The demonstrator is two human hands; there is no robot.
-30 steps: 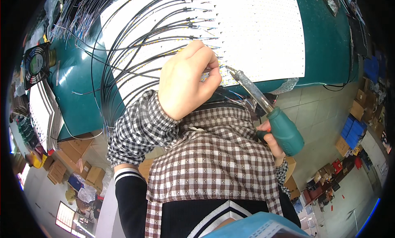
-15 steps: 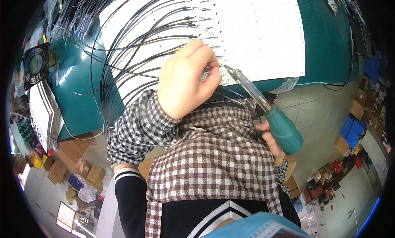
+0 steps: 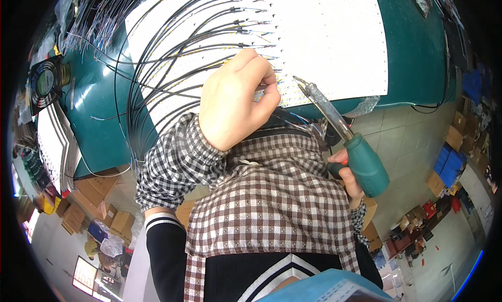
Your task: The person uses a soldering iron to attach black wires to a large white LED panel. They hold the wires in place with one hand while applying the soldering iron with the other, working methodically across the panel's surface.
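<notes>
At right of centre in the frame, your soldering iron [image 3: 341,129] looks stiff and rather light; its metal part is probably hot, so the green handle is the place to hold. Your right hand [image 3: 352,183] has its fingers closed around this handle. At the centre, your left hand [image 3: 235,103] bends its fingers into a narrow pinch over the white board [image 3: 334,46]; I cannot tell what is between them. The black cables [image 3: 180,54], upper left, seem flexible, their thin ends fragile.
</notes>
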